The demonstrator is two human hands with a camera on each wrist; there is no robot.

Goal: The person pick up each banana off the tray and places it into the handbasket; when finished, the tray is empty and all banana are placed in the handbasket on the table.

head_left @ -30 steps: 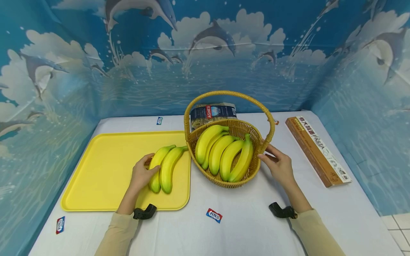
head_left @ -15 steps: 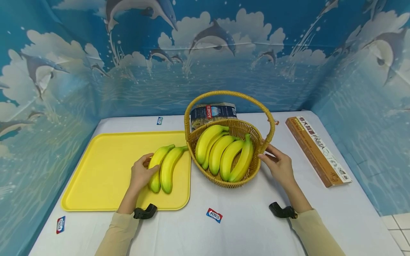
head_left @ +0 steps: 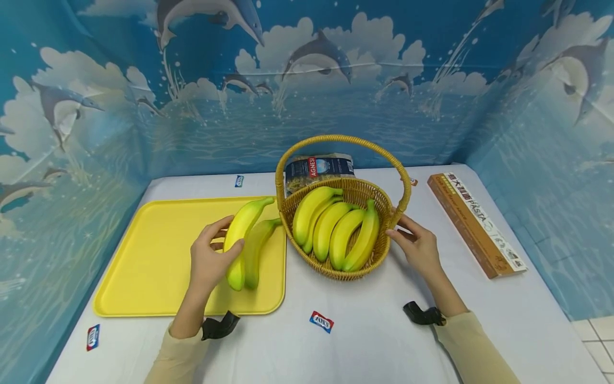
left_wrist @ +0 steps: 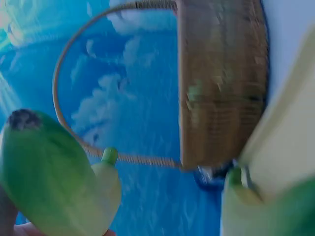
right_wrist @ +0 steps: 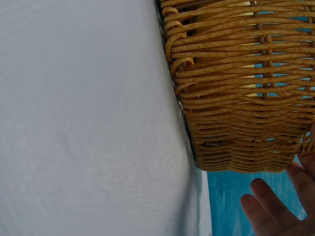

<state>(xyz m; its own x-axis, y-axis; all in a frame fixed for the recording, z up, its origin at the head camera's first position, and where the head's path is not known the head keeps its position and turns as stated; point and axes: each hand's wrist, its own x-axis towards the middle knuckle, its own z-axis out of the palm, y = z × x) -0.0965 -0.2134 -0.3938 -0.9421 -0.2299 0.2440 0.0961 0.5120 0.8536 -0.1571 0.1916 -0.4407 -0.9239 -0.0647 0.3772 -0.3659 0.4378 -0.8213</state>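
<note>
My left hand [head_left: 207, 261] grips the banana [head_left: 242, 234] raised above the yellow tray's [head_left: 144, 266] right edge, long axis pointing away toward the basket [head_left: 379, 250] just right of it. My right hand [head_left: 417, 248], fingers relaxed, rests against the basket's right wall.

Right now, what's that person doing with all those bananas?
The person's left hand grips one banana and holds it tilted up over the yellow tray. A second banana lies on the tray beside it. The right hand rests against the side of the wicker basket, which sits on the white table and holds a bunch of bananas.
</note>
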